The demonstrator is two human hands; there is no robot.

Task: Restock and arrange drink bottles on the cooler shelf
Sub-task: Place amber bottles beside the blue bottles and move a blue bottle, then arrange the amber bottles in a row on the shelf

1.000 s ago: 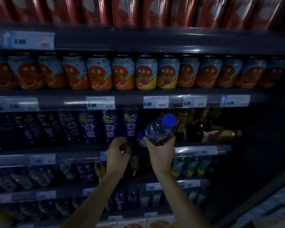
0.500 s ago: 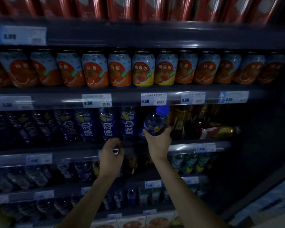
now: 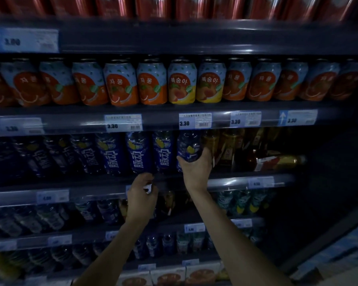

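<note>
Shelves [image 3: 174, 182] of a dim drinks cooler fill the view, each with a front rail carrying price tags [image 3: 195, 120]. At the far left of the middle shelf a row of dark blue bottles [image 3: 112, 155] runs rightward, upright and packed side by side, their white lettering clearer toward the centre and lost in shadow at the left end. Above them stands a row of orange cans [image 3: 120, 83], with two yellow cans [image 3: 181, 83] just right of centre, and red cans line the top edge, blurred.

Below the blue row, the left hand [image 3: 142, 198] sits at the shelf rail, fingers curled in loosely around something small and white; what that is cannot be told, and the grip itself is partly hidden by the back of the hand. It touches none of the bottles.

Just to the right, the right hand [image 3: 196, 170] is wrapped around the lower part of a blue bottle [image 3: 188, 147], thumb on the left side and fingers on the right. This bottle stands upright at the right end of the blue row, just beside its neighbour, its top tucked up behind the rail above. Whether its base rests on the shelf cannot be told, since the hand covers it.

Further right come amber bottles [image 3: 225, 149], some upright, and one bottle [image 3: 281, 162] lying on its side. Beyond that the shelf fades into darkness. Lower shelves hold more bottles, too dim to make out.
</note>
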